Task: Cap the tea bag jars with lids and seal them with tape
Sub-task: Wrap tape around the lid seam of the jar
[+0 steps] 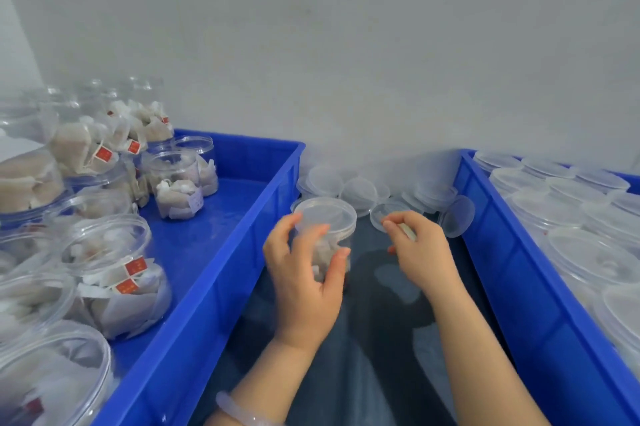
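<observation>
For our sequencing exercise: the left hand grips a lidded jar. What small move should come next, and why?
Probably the right hand moves to the rim to start taping: the lid already sits on the jar that the left hand grips.

Soft, even, slightly hazy light; wide-angle bending at edges.

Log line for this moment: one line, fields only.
step: capping | left hand: grips lidded jar | right hand: fingers curled beside loose lids, hold unclear | tape: none seen
</observation>
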The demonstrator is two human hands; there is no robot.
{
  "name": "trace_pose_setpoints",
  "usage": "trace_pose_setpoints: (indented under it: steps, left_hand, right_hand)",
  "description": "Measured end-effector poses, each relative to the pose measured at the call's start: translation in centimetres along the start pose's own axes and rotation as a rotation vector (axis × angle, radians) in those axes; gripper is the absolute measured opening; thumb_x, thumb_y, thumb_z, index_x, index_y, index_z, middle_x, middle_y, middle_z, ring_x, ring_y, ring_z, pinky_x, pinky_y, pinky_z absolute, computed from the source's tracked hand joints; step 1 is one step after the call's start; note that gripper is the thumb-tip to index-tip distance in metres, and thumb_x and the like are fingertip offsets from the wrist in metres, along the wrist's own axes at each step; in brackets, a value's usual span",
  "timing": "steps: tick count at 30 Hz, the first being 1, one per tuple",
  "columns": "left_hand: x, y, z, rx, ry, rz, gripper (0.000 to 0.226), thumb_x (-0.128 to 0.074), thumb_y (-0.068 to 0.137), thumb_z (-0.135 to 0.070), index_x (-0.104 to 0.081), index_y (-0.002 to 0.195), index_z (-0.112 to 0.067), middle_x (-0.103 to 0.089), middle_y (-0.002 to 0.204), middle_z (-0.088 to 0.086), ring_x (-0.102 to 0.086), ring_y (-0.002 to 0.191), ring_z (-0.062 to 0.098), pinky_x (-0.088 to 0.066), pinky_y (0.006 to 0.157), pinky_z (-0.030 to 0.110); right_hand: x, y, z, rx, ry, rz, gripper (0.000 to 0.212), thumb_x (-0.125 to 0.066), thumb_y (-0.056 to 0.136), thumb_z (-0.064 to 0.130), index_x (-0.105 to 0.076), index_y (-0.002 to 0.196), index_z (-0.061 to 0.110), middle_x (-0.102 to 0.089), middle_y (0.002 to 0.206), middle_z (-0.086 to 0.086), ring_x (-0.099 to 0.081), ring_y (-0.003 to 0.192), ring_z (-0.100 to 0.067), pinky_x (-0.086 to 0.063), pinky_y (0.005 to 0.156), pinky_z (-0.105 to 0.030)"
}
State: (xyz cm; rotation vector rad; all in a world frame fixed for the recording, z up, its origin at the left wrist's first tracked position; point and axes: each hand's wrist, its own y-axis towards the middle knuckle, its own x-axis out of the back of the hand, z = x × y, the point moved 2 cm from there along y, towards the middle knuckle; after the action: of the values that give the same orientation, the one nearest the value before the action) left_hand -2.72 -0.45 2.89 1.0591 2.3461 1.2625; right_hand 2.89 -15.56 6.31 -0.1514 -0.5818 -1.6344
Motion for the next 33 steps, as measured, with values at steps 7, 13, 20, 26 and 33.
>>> trace_pose_setpoints:
  steps: [7, 13, 20, 26, 33]
  left_hand:
    - [-1.8, 2.6, 2.8, 0.306, -0.161, 0.316, 0.065, -0.083, 0.05, -0.045, -0.047, 0.104, -0.041, -0.041, 0.133, -0.009, -0.036, 0.132, 0.004, -0.029, 0.093, -0.001]
    - [-2.2, 2.3, 3.9, 0.266, -0.287, 0.355, 0.086, -0.094, 0.037, -0.041, -0.045, 0.107, -0.03, -0.048, 0.127, -0.01, -0.045, 0.119, -0.007, -0.034, 0.095, 0.007]
    - [-2.1, 2.2, 3.5, 0.328, -0.236, 0.287, 0.064, -0.079, 0.047, -0.052, -0.044, 0.098, -0.038, -0.052, 0.107, -0.022, -0.05, 0.099, -0.015, -0.042, 0.083, 0.009]
    - [-2.1, 2.4, 3.7, 0.324, -0.247, 0.289, 0.057, -0.076, 0.053, -0.053, -0.046, 0.098, -0.038, -0.053, 0.107, -0.021, -0.051, 0.102, -0.012, -0.043, 0.084, 0.011]
    - [-1.8, 2.6, 4.2, 0.345, -0.248, 0.284, 0.053, -0.079, 0.054, -0.054, -0.051, 0.097, -0.04, -0.056, 0.102, -0.034, -0.056, 0.105, -0.001, -0.049, 0.087, 0.023]
  right_hand:
    - [0.2, 0.7, -0.6, 0.127, -0.139, 0.308, 0.009, -0.063, 0.09, 0.025, -0.07, 0.085, 0.022, -0.048, 0.119, 0.003, -0.056, 0.111, -0.015, -0.042, 0.097, -0.032]
    - [-0.9, 0.1, 0.0, 0.159, -0.295, 0.352, 0.009, -0.06, 0.09, 0.036, -0.062, 0.082, 0.038, -0.033, 0.148, 0.009, -0.035, 0.134, -0.007, -0.038, 0.099, -0.035]
    - [-1.4, 0.0, 0.3, 0.171, -0.248, 0.31, 0.006, -0.061, 0.091, 0.027, -0.066, 0.09, 0.028, -0.032, 0.149, 0.004, -0.029, 0.137, -0.007, -0.027, 0.092, -0.019]
    - [-1.7, 0.0, 0.5, 0.164, -0.253, 0.277, 0.006, -0.06, 0.092, 0.029, -0.064, 0.088, 0.028, -0.035, 0.148, 0.004, -0.036, 0.132, -0.01, -0.026, 0.088, -0.018]
    - [-2.0, -0.4, 0.6, 0.159, -0.277, 0.18, 0.008, -0.063, 0.087, 0.033, -0.065, 0.079, 0.031, -0.044, 0.14, 0.006, -0.04, 0.128, -0.007, -0.036, 0.089, -0.028]
